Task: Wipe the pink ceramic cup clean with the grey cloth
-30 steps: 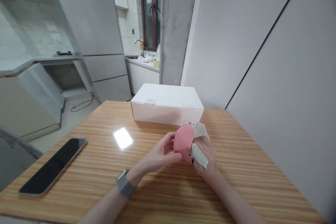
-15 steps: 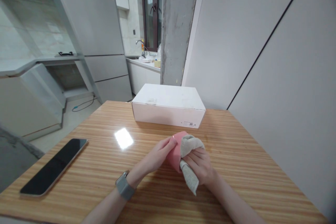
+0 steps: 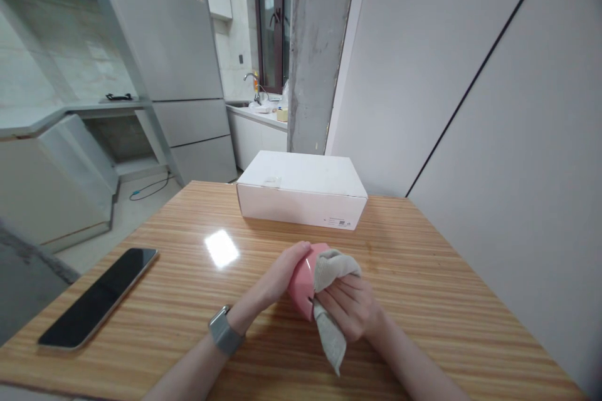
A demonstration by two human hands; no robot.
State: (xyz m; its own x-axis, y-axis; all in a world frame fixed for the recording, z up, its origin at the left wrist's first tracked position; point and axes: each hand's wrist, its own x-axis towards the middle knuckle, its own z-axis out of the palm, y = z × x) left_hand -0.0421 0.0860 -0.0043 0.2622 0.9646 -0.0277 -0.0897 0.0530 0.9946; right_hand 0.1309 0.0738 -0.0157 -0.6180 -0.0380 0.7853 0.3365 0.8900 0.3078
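Observation:
A glossy pink container (image 3: 301, 283), cup-like in shape, is held tilted above the table with its opening turned to the right. My left hand (image 3: 283, 274) grips it from the left side, with the thumb along the top and the other fingers hidden behind it. A light grey cloth (image 3: 335, 265) is bunched in my right hand (image 3: 350, 308), which presses it at the container's opening. One end of the cloth hangs below my fingers. The inside of the container is covered by cloth and hand, and a small dark notch shows at its lower edge.
A white cardboard box (image 3: 301, 200) stands at the table's far edge. On the left lies a black phone (image 3: 98, 297) on the wood-grain table (image 3: 188, 263). Behind are a fridge (image 3: 164, 31), a sink counter (image 3: 258, 128) and a white wall panel (image 3: 423, 62) at right.
Both hands have shifted slightly left and toward me with the container and cloth. The container has turned, and my left thumb now sits farther up its top edge.

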